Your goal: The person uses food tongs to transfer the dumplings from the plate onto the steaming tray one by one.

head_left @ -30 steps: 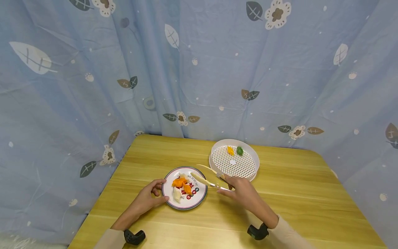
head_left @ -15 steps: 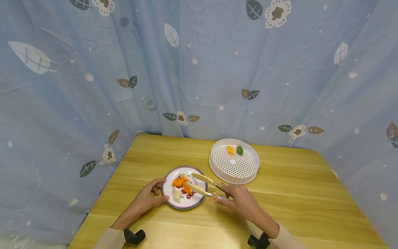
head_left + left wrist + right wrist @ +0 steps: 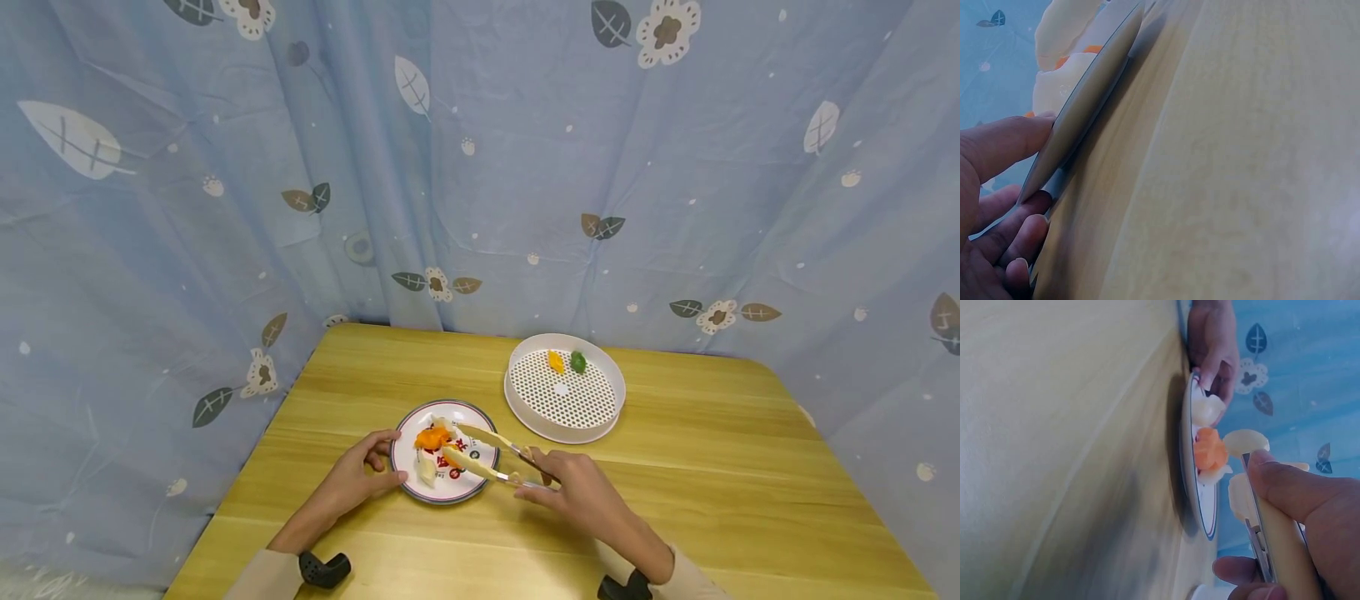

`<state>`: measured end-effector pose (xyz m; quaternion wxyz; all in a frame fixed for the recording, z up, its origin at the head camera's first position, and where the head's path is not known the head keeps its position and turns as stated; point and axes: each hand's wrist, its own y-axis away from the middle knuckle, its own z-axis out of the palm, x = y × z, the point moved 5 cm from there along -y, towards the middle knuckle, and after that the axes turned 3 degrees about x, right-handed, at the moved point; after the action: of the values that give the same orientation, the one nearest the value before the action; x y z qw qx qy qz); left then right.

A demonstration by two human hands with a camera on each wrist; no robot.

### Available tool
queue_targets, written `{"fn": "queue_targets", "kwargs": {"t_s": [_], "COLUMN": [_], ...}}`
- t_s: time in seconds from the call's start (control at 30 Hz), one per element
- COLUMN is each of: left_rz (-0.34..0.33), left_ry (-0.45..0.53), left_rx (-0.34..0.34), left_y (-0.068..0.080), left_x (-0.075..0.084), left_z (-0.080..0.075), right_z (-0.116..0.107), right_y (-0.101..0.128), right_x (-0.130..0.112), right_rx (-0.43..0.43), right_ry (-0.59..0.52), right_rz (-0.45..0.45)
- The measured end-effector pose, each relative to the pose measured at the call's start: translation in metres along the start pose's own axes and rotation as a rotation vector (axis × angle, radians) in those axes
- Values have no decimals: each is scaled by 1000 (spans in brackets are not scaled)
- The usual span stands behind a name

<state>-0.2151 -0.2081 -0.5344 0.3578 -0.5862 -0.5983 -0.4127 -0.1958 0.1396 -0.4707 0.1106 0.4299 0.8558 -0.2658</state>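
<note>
My left hand [image 3: 356, 477] holds the left rim of a round white plate [image 3: 405, 454] with red print and a dark edge. In the left wrist view the thumb [image 3: 1013, 140] lies on the rim and fingers curl beneath. Orange dumpling-like pieces [image 3: 432, 438] and whitish ones [image 3: 426, 469] lie on the plate. My right hand [image 3: 588, 493] grips tongs [image 3: 474, 467] with cream tips and metal arms. Their arms are spread over the plate's right half, the lower tip overlapping the right-hand orange piece in the head view. Orange and whitish pieces [image 3: 1209, 449] show beyond the tongs in the right wrist view.
A round white perforated steamer tray [image 3: 525, 406] stands behind and right of the plate. It holds one yellow piece [image 3: 556, 362] and one green piece [image 3: 578, 362]. The wooden table [image 3: 697, 450] meets a blue patterned curtain [image 3: 517, 167] at the back.
My right hand has shifted slightly down, bringing the tongs from the plate's right edge and the tray's front to left and down over the pieces. The left hand and plate stay put.
</note>
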Motion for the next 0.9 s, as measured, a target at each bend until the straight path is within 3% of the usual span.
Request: {"fn": "queue_targets", "kwargs": {"t_s": [0.9], "left_rz": [9], "left_ry": [-6], "left_rx": [5], "left_y": [0], "left_x": [-2], "left_z": [0], "right_z": [19], "right_y": [1], "right_x": [-5], "right_rx": [-20], "right_ry": [70], "right_rz": [-16]}}
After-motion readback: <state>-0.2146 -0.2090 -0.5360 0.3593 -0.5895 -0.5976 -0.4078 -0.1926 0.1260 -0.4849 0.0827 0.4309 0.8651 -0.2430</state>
